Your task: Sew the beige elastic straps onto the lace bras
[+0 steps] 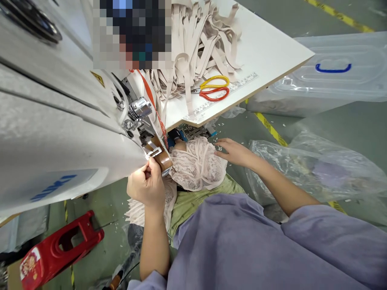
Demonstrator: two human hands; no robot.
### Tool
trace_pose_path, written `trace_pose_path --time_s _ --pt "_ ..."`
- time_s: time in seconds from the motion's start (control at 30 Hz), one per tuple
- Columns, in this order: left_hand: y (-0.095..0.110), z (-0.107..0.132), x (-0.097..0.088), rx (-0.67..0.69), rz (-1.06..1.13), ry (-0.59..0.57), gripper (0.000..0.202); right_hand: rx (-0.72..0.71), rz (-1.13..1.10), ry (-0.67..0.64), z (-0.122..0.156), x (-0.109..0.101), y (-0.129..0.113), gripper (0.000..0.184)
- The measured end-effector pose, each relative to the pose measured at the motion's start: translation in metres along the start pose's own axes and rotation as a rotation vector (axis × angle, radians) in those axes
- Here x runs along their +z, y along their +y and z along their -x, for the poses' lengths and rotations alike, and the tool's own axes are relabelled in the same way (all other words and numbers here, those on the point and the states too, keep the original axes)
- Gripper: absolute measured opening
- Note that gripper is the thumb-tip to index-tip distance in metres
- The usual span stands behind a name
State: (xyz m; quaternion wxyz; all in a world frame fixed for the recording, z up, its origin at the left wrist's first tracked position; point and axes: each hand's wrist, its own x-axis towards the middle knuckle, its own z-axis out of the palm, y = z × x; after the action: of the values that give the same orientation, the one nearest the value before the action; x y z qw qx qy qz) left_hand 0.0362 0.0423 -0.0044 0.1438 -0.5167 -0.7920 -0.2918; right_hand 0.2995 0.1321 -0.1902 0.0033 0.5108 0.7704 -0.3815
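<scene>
My left hand [146, 185] is closed in a pinch under the sewing machine's [60, 133] presser foot [152, 152], gripping the edge of a pale pink lace fabric [196, 165]. My right hand [234, 152] lies flat with fingers stretched out on the right side of that lace piece, which is draped over my lap. The brown guide part [163, 159] of the machine sits just above my left fingers.
On the white table [272, 48] lie a heap of beige elastic straps [199, 44] and yellow-and-red scissors [213, 88]. A clear plastic bin [332, 72] stands at right, a plastic bag [317, 169] beside my right arm, a red stool [57, 249] at lower left.
</scene>
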Motion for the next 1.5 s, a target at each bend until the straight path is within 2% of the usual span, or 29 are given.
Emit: trace_pose_path --time_s 0.43,0.63,0.97,1.17,1.33,1.5 --pt "0.001 0.002 0.003 -0.085 -0.021 0.007 0.046 -0.109 -0.057 0.007 -0.006 0.01 -0.01 0.059" --pt "0.0 0.003 0.003 -0.091 -0.019 0.003 0.043 -0.192 -0.114 0.069 -0.008 0.006 -0.028 0.057" --pt "0.001 0.002 0.004 -0.038 -0.036 0.015 0.053 -0.233 -0.074 0.101 -0.006 0.002 -0.031 0.057" --pt "0.003 0.002 0.003 -0.044 -0.033 0.008 0.052 -0.286 -0.08 0.153 -0.006 -0.003 -0.045 0.052" --pt "0.002 0.001 0.003 -0.037 -0.04 0.0 0.053 -0.295 -0.128 0.133 -0.003 -0.01 -0.056 0.048" --pt "0.001 0.002 0.004 -0.063 -0.063 -0.01 0.054 -0.328 -0.273 0.195 0.008 -0.027 -0.091 0.039"
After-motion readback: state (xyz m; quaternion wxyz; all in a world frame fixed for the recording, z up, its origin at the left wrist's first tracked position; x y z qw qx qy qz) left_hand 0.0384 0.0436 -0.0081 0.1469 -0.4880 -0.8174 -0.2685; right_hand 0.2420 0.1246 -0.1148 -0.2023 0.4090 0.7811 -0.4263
